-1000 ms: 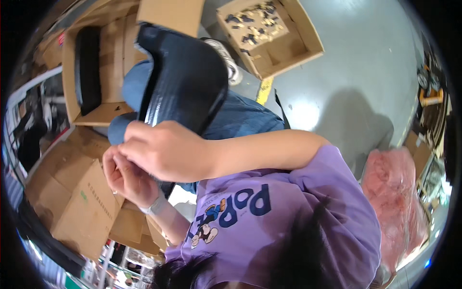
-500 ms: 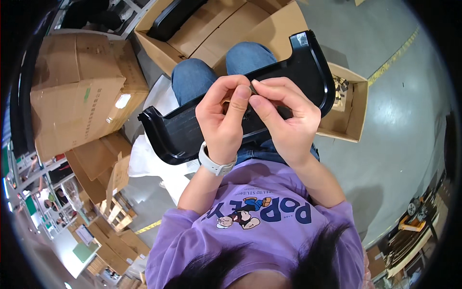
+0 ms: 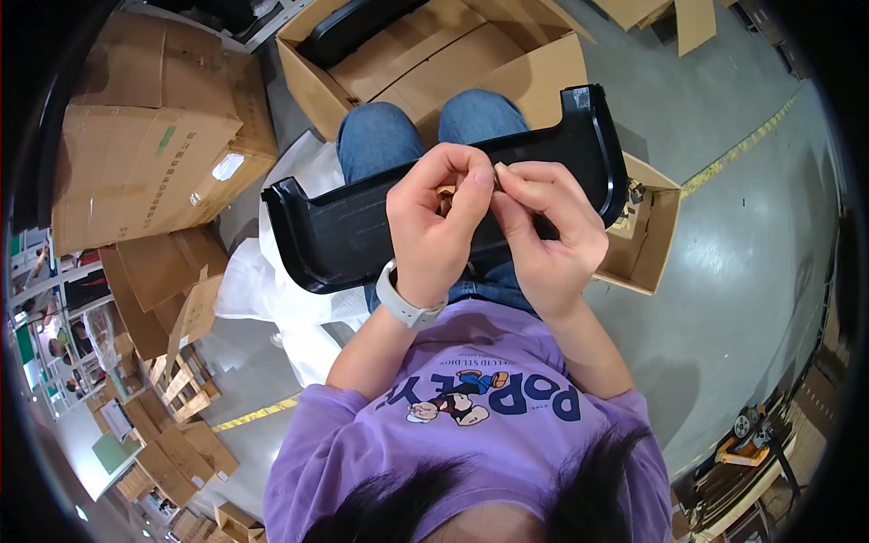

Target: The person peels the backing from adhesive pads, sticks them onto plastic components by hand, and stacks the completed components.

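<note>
Two hands are hovering fingertip to fingertip over our lap, and a long black part is lying crosswise beneath them. Its long axis is slanting: the left end is sitting nearer our body, while the right end is pointing farther out, to the right of our knees. Our left hand is covering the part's middle and leaving a broad stretch bare on its left; our right hand is lying nearer to an end, the right one. We are keeping the left thumb and forefinger pressed together, the other fingers curling round a small brownish piece that is mostly hiding in the palm. The right thumb and forefinger are bending toward that pinch, but we are not managing to tell whether they are closing on anything, as the gap is too small. Seen from above, both sets of fingertips are lying just inside the part's far long edge; whether any finger is touching it, we are unable to tell. Nearer the right hand, a small open box is standing on the floor.
</note>
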A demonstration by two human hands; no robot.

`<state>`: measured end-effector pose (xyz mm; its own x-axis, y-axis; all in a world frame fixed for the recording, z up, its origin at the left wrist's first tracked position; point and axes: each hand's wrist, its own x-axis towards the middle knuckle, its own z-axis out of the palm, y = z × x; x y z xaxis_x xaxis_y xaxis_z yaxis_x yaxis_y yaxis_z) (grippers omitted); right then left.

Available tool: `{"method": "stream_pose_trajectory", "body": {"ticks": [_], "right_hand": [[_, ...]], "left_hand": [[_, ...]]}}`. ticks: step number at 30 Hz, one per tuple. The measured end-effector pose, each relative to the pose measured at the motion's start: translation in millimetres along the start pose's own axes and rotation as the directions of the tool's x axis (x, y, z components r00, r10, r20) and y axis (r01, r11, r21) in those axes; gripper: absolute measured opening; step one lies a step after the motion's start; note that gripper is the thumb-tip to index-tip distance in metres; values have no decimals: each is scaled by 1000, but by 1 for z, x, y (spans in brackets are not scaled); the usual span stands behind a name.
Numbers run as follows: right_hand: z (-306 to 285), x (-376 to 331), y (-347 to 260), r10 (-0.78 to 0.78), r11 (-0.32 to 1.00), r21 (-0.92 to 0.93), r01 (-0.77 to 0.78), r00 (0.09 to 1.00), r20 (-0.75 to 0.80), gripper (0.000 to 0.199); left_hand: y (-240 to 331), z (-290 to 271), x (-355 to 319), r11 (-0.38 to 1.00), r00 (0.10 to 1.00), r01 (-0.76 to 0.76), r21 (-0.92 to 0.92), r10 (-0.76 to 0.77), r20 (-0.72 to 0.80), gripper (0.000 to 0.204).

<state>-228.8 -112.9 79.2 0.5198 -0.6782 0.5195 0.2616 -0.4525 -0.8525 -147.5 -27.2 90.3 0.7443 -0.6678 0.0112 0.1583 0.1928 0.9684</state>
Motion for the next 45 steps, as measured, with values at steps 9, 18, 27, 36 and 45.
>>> {"method": "stream_pose_trajectory", "body": {"ticks": [9,18,27,36,45], "right_hand": [[2,2,0,20,996,-88,-19,1000,12,16],[12,28,43,11,976,-217,8,996,88,19],[25,87,87,85,962,-272,-28,977,198,25],[27,77,101,180,945,-303,-123,970,166,19],[9,59,60,452,886,-10,-464,856,251,14]], "left_hand": [[0,-4,3,999,1000,22,36,-23,14,6],[-14,-18,46,972,972,234,-11,-234,31,9],[-24,-30,130,889,893,450,-91,-446,56,9],[-52,-30,129,892,896,443,-92,-442,30,9],[-20,-37,87,959,966,211,187,-234,111,4]]}}
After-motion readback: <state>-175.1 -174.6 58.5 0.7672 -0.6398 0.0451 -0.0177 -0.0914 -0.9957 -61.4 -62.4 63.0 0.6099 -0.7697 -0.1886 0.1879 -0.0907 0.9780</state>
